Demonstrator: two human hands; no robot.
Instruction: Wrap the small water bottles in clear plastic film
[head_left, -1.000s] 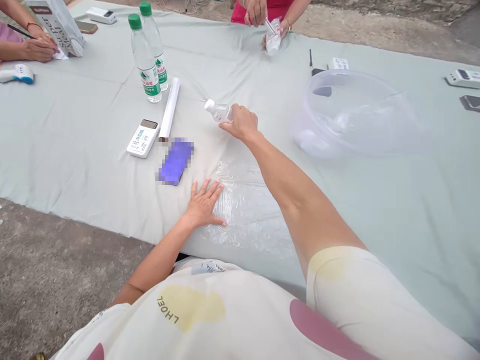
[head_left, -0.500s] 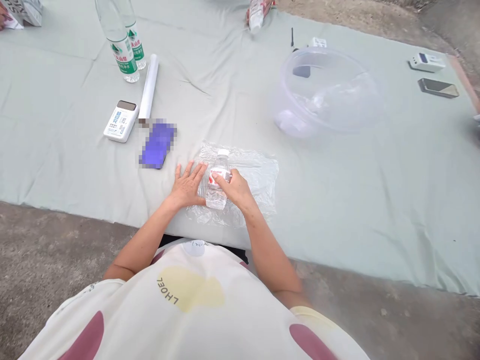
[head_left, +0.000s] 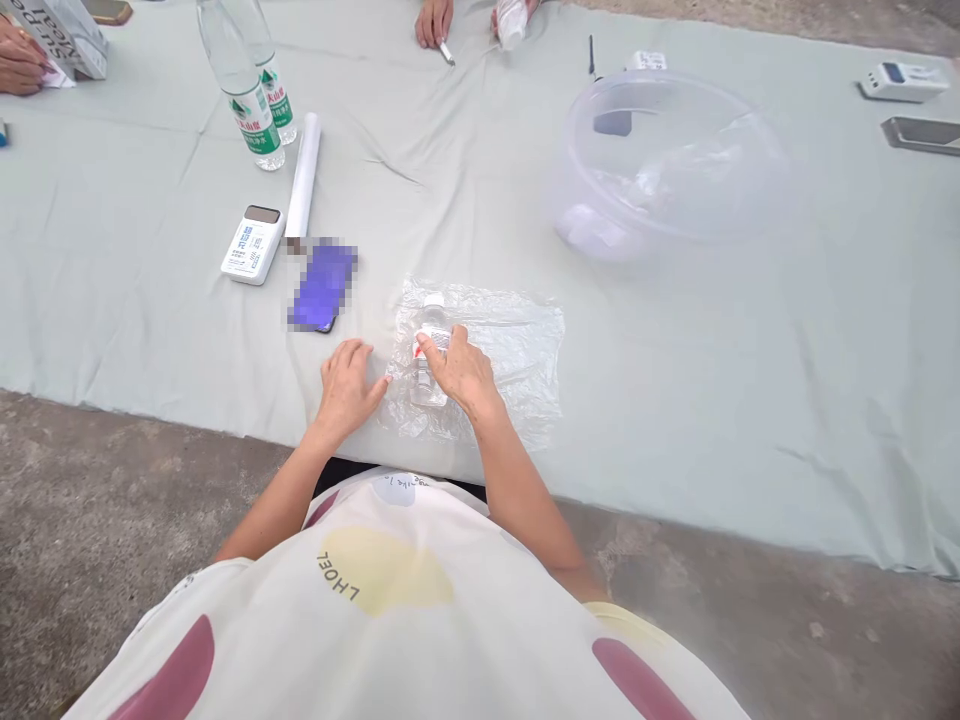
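Note:
A small clear water bottle (head_left: 429,388) with a white cap and a red-and-white label lies on a flat, wrinkled sheet of clear plastic bag (head_left: 525,345). My right hand (head_left: 466,372) grips it from the right, thumb across the label and fingers along its far side. Left of the bottle, my left hand (head_left: 349,385) rests near the sheet's left edge with nothing in it. Its thumb is stretched toward the sheet, apart from the bottle, and its fingers bend slightly over the cloth.
Beyond my left hand lie a phone (head_left: 326,288), a white power bank (head_left: 253,245) and a white roll (head_left: 303,175). Two large water bottles (head_left: 255,125) stand behind them. A clear plastic basin (head_left: 600,215) sits to the right. Another person's hand (head_left: 433,22) holds a pen across the table.
My left hand has drawn back leftward from the bottle, its fingers more bent. The bottle, in my right hand, has shifted slightly left. Another person's hand with a pen has come into view.

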